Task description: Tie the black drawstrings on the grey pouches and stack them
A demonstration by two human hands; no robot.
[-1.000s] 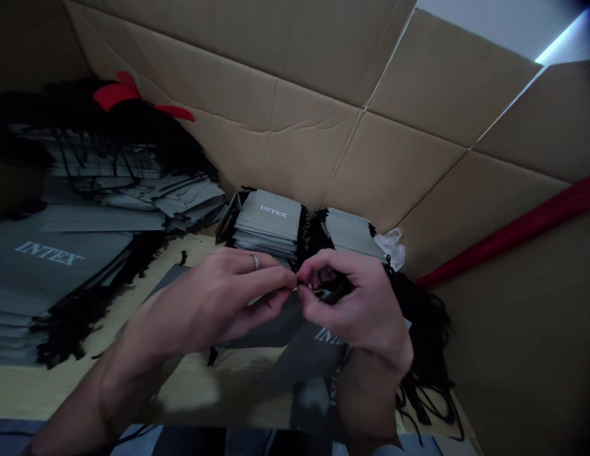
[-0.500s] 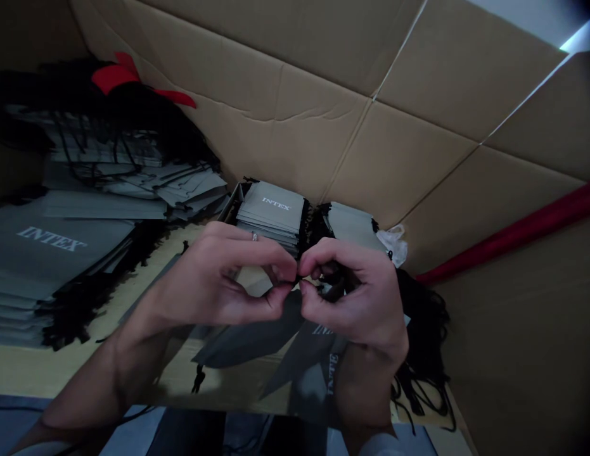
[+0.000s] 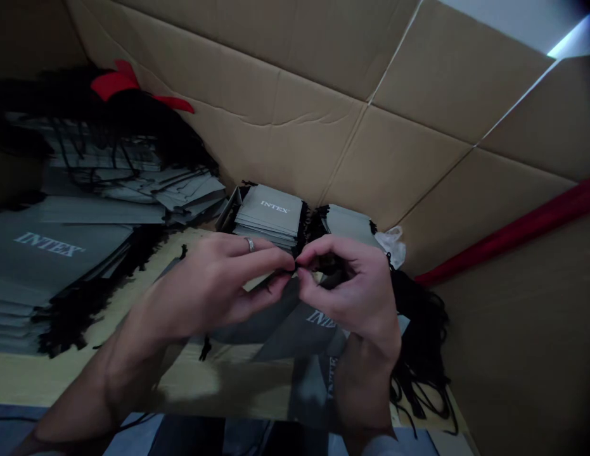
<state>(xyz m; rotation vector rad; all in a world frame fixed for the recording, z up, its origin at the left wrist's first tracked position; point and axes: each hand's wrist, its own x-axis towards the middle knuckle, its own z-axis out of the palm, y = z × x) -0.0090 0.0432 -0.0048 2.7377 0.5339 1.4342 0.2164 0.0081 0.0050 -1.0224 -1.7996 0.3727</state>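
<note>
My left hand [image 3: 218, 282], with a ring on one finger, is closed in a pinch near the middle of the view. My right hand [image 3: 359, 288] meets it fingertip to fingertip, also pinching. Between them is a small piece of black cord, mostly hidden by the fingers. Below the hands hangs a grey pouch [image 3: 256, 329], partly covered by them. Another grey pouch [image 3: 318, 316] with white INTEX lettering shows beneath my right hand.
At the left lie stacked grey INTEX pouches [image 3: 71, 272] with black cord ends. Behind the hands sit a smaller pouch stack [image 3: 270, 209] and another stack [image 3: 349, 221]. Black cords [image 3: 421, 354] heap at the right. Cardboard walls [image 3: 295, 95] enclose the table.
My left thumb and fingers have shifted at the cord, and the loop they formed has narrowed. The hanging pouch has moved up and a little right. My right hand stays nearly in place.
</note>
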